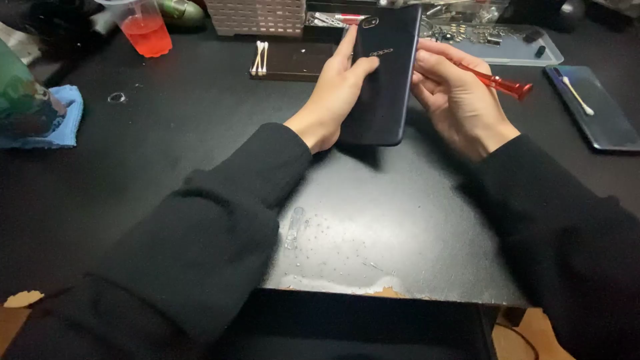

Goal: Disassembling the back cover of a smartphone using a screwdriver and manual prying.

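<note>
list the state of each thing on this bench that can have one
dark blue phone: back up, tilted, held in left hand
red plastic pry tool: gripped in right hand, tip hidden behind the phone
clear plastic cup: upright, part full of red liquid
second dark phone: lying flat, cotton swab on top
blue cloth: crumpled

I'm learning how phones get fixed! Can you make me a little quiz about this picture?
1. True or false: the left hand holds the dark phone with its back showing.
2. What does the right hand hold? A) red tool B) cotton swab C) cup
3. What lies on the second phone at the right of the table?

Key:
1. True.
2. A, the red tool, held against the phone's edge.
3. A cotton swab.
</note>
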